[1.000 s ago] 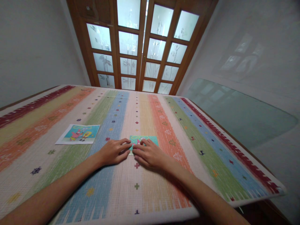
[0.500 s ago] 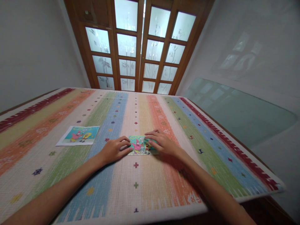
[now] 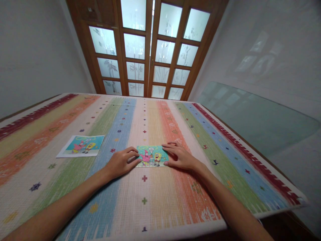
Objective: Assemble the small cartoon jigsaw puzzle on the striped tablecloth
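Note:
A small assembled jigsaw puzzle (image 3: pixel 151 156) lies flat on the striped tablecloth, with a pink starfish, a pale figure and a yellow sponge character on a teal ground. At its left edge, my left hand (image 3: pixel 122 162) has its fingers curled, thumb and fingertips against the border. My right hand (image 3: pixel 181 156) grips the opposite side, its fingers at the upper right corner and its thumb at the lower right. Between them the two hands bracket the puzzle. To the left, a printed picture sheet (image 3: pixel 81 146) with the same characters lies apart from both hands.
The tablecloth (image 3: pixel 135 201) has coloured stripes and covers a wide table whose front edge is close to me. A glass panel (image 3: pixel 250 117) is at the right by the wall. Wooden doors with frosted panes (image 3: pixel 135 47) stand beyond the far edge.
My right hand has slid from over the puzzle's right part to its right edge, uncovering the yellow character. My left hand stays at the left edge. The view has shifted slightly.

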### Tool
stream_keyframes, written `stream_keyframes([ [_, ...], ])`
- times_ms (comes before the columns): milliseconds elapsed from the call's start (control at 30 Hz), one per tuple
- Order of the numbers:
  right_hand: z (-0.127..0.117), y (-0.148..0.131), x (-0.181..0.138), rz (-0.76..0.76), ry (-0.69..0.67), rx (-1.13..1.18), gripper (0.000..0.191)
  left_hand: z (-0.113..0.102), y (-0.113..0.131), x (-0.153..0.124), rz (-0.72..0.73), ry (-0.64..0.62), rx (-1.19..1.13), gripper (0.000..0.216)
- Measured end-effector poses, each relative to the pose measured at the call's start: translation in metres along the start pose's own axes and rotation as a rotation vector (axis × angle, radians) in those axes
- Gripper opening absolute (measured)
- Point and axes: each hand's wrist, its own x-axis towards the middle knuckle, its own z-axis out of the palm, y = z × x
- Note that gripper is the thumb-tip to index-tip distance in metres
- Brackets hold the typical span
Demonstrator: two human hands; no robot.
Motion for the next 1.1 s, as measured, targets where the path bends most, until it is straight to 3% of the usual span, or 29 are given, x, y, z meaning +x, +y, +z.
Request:
stream_keyframes([
  [400,0.008,-0.007,0.007,0.018,-0.074,-0.037,0.072,-0.003,0.002,-0.001,0.128,0.031,0.123,0.03],
  [633,0.002,0.003,-0.002,0.067,0.004,0.062,0.091,-0.015,0.001,-0.001,0.056,-0.036,0.077,0.047],
  [767,-0.002,0.007,-0.008,0.103,-0.013,0.079,0.092,-0.018,-0.004,-0.003,-0.027,-0.113,0.095,0.065],
  [1100,0.009,0.008,-0.004,0.148,0.01,0.115,0.095,-0.024,-0.011,-0.005,-0.076,-0.185,0.091,0.084],
])
